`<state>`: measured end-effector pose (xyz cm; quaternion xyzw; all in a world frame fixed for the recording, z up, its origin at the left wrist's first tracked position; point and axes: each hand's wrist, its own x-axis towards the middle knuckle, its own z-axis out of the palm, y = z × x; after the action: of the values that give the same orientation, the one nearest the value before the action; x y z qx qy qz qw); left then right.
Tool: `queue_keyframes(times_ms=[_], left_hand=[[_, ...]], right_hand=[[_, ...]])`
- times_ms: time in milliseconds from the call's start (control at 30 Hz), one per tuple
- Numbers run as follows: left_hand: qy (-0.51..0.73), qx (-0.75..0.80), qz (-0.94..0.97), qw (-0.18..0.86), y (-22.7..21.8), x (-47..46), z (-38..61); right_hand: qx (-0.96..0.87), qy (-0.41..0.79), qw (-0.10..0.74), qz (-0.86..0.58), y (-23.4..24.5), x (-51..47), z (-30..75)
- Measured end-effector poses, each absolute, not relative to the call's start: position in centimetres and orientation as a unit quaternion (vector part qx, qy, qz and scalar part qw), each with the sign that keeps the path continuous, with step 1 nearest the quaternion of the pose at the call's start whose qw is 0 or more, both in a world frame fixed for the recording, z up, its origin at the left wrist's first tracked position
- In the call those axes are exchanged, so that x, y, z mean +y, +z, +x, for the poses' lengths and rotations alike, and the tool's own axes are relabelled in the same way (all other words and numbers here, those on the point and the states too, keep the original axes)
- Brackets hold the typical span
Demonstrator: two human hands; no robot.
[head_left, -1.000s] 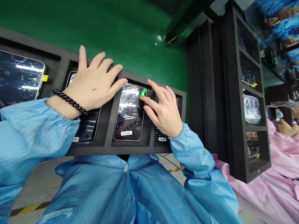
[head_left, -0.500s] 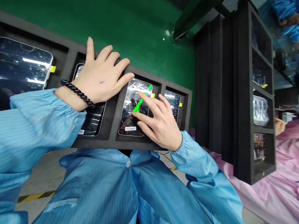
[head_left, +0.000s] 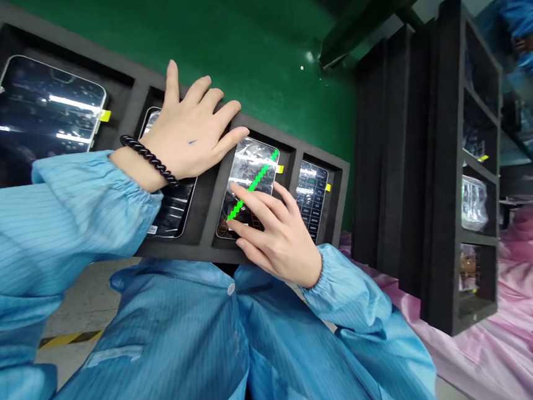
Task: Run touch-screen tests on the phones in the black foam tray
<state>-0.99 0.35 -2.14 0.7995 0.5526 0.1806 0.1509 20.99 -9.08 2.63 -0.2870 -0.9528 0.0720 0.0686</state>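
Note:
A smartphone (head_left: 255,154) lies face up in a slot of the black foam tray (head_left: 207,221). Across its dark screen runs a jagged green diagonal line. The index fingertip of my right hand (head_left: 276,233) is at the line's lower left end; the fingers are spread and hold nothing. Fingers splayed, my left hand (head_left: 190,132) spans the tray's divider and covers part of a second phone (head_left: 174,211). On the right, a third phone (head_left: 312,199) shows a grid of boxes. At the far left lies a tablet (head_left: 39,114).
The tray lies on a green surface (head_left: 255,70). To the right, more black foam trays (head_left: 437,179) stand on edge; a clear bag (head_left: 474,202) sits in one compartment. Behind them is a person in a pink garment (head_left: 532,301), with blue-clothed people farther back.
My right hand has slid down and left over the phone's screen. The green line has grown longer and unbroken along that diagonal. My left hand stays put on the tray; the view has shifted slightly.

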Motion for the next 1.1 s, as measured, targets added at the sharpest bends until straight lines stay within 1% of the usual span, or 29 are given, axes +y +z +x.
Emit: queue_keyframes(times_ms=[133, 300, 400, 467, 533, 633, 700, 900, 1100], left_hand=[[0.185, 0.548, 0.802, 0.150, -2.2, 0.5, -1.0], [0.186, 0.559, 0.787, 0.184, -2.0, 0.4, -0.8], [0.182, 0.558, 0.790, 0.179, -1.9, 0.4, -0.8], [0.188, 0.550, 0.793, 0.180, -2.0, 0.4, -0.8], [0.208, 0.542, 0.792, 0.187, -2.1, 0.6, -0.9], [0.229, 0.540, 0.787, 0.193, -2.3, 1.2, -1.2], [0.239, 0.539, 0.785, 0.189, -2.6, 1.6, -1.4], [0.240, 0.552, 0.782, 0.161, -3.2, 2.1, -1.6], [0.217, 0.554, 0.789, 0.156, -2.8, 2.0, -1.5]], right_hand=[[-0.955, 0.096, 0.070, -0.273, 2.7, -9.7, 20.5], [-0.961, 0.115, 0.062, -0.245, 2.3, -10.4, 19.9], [-0.961, 0.120, 0.081, -0.236, 2.4, -9.6, 20.3], [-0.955, 0.120, 0.107, -0.248, 2.7, -8.2, 20.7], [-0.940, 0.102, 0.116, -0.303, 3.0, -6.3, 21.0], [-0.907, 0.055, 0.077, -0.410, 3.0, -3.2, 20.8], [-0.900, 0.034, 0.056, -0.431, 2.6, -1.7, 20.4], [-0.909, 0.010, 0.039, -0.414, 1.3, -0.4, 19.3], [-0.913, 0.006, 0.030, -0.408, 1.5, -1.1, 19.4]])
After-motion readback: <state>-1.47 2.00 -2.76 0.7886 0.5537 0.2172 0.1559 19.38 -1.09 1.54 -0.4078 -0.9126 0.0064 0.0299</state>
